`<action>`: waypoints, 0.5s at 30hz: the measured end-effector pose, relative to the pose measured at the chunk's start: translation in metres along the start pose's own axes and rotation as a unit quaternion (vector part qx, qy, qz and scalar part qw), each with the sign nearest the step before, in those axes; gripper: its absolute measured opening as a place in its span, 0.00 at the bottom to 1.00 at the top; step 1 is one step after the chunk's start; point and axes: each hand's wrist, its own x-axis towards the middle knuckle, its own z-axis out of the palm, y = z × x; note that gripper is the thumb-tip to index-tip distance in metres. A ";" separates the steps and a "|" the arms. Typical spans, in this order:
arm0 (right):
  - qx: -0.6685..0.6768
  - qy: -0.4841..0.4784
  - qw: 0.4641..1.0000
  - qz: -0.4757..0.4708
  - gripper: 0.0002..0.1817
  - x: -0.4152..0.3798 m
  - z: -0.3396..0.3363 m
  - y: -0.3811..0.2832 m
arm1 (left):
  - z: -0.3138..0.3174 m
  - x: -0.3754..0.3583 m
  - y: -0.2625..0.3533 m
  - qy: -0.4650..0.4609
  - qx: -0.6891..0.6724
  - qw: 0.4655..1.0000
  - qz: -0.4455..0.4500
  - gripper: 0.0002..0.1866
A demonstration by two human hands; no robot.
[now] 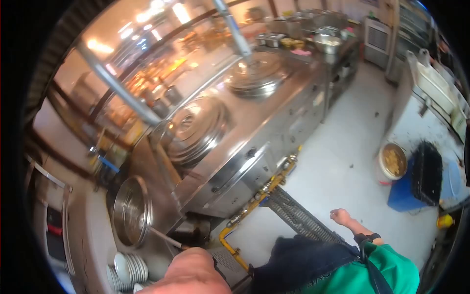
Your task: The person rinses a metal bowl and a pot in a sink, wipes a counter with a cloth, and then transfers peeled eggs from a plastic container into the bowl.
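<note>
My left hand and forearm (192, 273) show large and blurred at the bottom edge, the fingers hidden. A long dark-ended handle (167, 238) runs from a round metal pan (132, 211) to the knuckle side of this hand; I cannot tell whether the hand grips it. Low over the pale floor, my right hand (340, 216) hangs out to the right with its fingers curled in, nothing showing in them. A dark band circles that wrist, below a green sleeve (391, 267). The dark apron (298, 262) lies between both arms.
Ahead stands a steel range (274, 125) with two large lidded pots, a near one (196, 130) and a far one (259, 73). Yellow gas piping (225, 240) and a floor grate (303, 210) run along its base. Stacked plates (128, 268), a white bucket (391, 161) and a blue bin (404, 183) stand around.
</note>
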 end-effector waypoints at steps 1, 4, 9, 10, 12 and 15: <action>0.023 0.032 0.998 0.038 0.15 -0.004 -0.004 0.013 | -0.013 0.004 -0.007 -0.022 -0.035 0.999 -0.014 0.23; 0.061 0.077 0.986 0.133 0.15 -0.017 0.002 0.046 | -0.043 0.014 -0.038 -0.016 -0.057 0.996 0.062 0.24; 0.110 0.090 0.963 0.231 0.14 -0.021 0.019 0.039 | -0.124 0.034 -0.051 -0.180 -0.183 0.966 0.009 0.27; 0.082 0.087 0.969 0.216 0.14 -0.014 0.027 0.034 | -0.139 0.035 -0.051 -0.227 -0.198 0.954 -0.007 0.27; 0.077 0.045 0.968 0.234 0.16 0.008 0.025 0.014 | -0.163 0.032 -0.049 -0.172 -0.185 0.967 -0.029 0.27; 0.047 0.034 0.983 0.174 0.18 0.039 0.005 -0.030 | -0.217 0.046 -0.082 -0.234 -0.185 0.952 0.072 0.21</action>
